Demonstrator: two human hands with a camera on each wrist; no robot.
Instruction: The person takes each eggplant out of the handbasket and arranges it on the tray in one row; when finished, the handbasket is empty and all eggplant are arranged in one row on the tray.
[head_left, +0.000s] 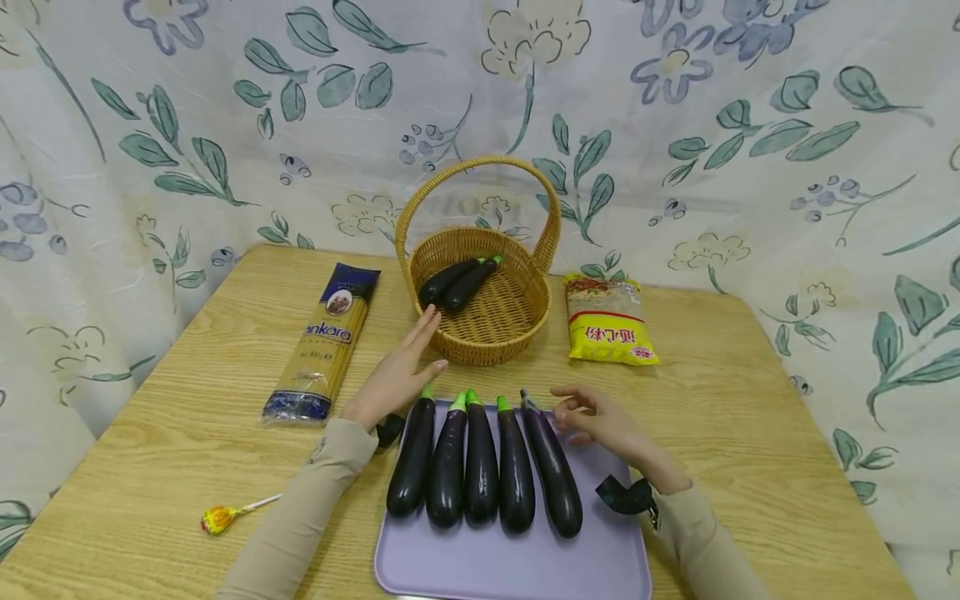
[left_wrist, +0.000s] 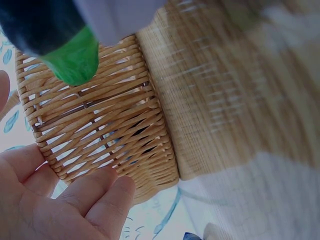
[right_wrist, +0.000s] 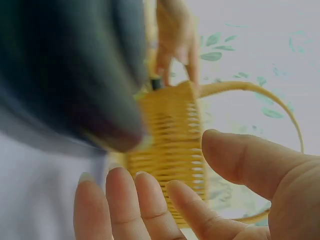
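Note:
My left hand point(head_left: 397, 371) reaches to the front left of the wicker basket point(head_left: 483, 354), fingers extended. In the left wrist view its fingertips lie at the basket's woven wall point(left_wrist: 95, 130), apparently touching it. Two dark eggplants point(head_left: 468, 287) lie inside the basket on the left. Several more eggplants point(head_left: 482, 467) lie side by side on a lilac tray point(head_left: 517, 575), green stems toward the basket. Over the tray's right side hovers my right hand point(head_left: 607, 429), fingers loosely bent and holding nothing, close to the rightmost eggplant point(head_left: 552, 471).
Left of the basket lies a pack of spaghetti point(head_left: 322, 346). A yellow pasta bag point(head_left: 611, 325) sits to its right. A wrapped lollipop point(head_left: 221, 518) lies beside my left forearm. Behind the wooden table point(head_left: 750, 467) hangs a floral curtain point(head_left: 637, 167).

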